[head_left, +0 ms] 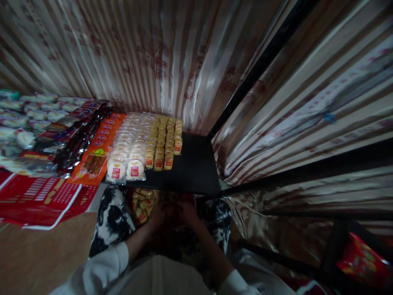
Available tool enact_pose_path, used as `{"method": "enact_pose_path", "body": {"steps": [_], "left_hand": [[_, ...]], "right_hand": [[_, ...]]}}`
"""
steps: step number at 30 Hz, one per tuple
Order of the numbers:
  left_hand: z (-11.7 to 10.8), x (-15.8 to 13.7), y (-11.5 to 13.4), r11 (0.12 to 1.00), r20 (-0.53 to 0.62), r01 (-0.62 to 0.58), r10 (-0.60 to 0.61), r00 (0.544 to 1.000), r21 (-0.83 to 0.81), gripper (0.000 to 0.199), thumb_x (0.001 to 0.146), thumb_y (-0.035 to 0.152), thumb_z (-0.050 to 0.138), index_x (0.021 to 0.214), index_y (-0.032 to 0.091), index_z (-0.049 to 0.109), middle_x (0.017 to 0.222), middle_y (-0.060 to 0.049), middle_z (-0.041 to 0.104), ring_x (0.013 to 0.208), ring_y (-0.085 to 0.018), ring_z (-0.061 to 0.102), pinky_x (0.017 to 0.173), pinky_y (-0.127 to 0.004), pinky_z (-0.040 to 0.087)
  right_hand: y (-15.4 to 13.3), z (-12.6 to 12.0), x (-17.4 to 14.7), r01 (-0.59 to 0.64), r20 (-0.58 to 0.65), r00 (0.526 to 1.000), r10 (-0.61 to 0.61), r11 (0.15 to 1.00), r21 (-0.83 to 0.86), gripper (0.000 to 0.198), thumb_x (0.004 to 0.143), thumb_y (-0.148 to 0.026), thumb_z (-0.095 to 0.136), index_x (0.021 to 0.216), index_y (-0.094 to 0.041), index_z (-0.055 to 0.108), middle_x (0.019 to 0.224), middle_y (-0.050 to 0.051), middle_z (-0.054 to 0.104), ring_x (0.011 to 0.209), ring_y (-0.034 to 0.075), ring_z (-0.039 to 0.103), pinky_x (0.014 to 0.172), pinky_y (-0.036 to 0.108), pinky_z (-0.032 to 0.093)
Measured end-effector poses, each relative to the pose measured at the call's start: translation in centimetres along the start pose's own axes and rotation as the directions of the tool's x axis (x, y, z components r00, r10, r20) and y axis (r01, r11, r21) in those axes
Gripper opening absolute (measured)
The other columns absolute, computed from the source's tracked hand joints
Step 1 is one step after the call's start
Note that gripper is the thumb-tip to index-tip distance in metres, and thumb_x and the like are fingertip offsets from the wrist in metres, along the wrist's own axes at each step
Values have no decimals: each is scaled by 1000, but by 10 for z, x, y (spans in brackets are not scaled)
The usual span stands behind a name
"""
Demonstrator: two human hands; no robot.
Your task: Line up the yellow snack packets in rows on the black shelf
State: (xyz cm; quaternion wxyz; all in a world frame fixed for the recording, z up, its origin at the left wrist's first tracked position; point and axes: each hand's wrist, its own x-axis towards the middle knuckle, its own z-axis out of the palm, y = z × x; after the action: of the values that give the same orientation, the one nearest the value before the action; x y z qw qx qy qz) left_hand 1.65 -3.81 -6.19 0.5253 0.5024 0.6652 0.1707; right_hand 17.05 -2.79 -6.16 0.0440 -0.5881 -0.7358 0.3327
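Observation:
Both my hands are low between my knees, just under the front edge of the black table (196,164). My left hand (158,214) is at the right side of a batch of small gold-wrapped snacks (144,203) in my lap. To its right is my right hand (186,211), over something dark red that I cannot make out. Shadow and blur hide the fingers of both hands. On the table, gold-wrapped snacks (159,143) stand in several rows. Left of them are rows of round white crackers (135,168) in clear wrappers.
An orange snack packet (92,164) lies left of the crackers, beside dark packets (76,135) and white-wrapped snacks (24,119). A red printed bag (39,200) hangs at the left front. Striped curtains (153,53) and a black frame bar (260,67) rise behind. A red packet (364,260) lies lower right.

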Motion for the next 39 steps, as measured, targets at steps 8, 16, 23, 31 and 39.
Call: {"method": "enact_pose_path", "body": {"steps": [8,16,23,31,39], "left_hand": [[-36,-7,13,892,-82,3,-45,996,-452,22,69,21,52,87,15,64,78,-3,66,71,-14,61,65,-24,47],[-62,-18,53,813,-132,-156,98,986,-561,44,69,38,61,106,16,59,85,-3,65,73,-13,60,61,-21,46],[-67,-10,84,886,-136,-384,361,923,-259,35,69,21,59,104,19,60,96,-3,67,87,-15,61,82,-28,47],[-52,1,121,842,-280,-526,481,831,-115,40,77,23,52,116,16,54,119,-11,58,102,-19,58,83,-31,50],[-19,18,109,820,-352,-572,543,763,25,36,81,19,43,115,15,53,129,-14,50,122,-22,44,105,-43,35]], "right_hand": [[-19,-20,-2,81,-136,990,-40,947,310,32,81,-18,47,111,-19,61,111,7,65,104,20,59,94,36,43],[-41,-54,-6,116,-150,988,-45,853,508,24,80,-28,53,99,-19,62,94,4,69,87,18,64,79,31,50],[-44,-72,-8,152,-256,967,-22,851,502,28,78,-28,55,104,-21,62,103,5,67,91,18,63,84,32,49],[-30,-82,16,253,-423,903,71,709,659,29,78,-32,56,104,-21,62,104,6,67,95,19,62,87,34,49],[-17,-85,79,259,-537,782,317,618,742,35,68,-37,61,96,-17,61,91,6,68,83,19,64,80,33,52]]}}
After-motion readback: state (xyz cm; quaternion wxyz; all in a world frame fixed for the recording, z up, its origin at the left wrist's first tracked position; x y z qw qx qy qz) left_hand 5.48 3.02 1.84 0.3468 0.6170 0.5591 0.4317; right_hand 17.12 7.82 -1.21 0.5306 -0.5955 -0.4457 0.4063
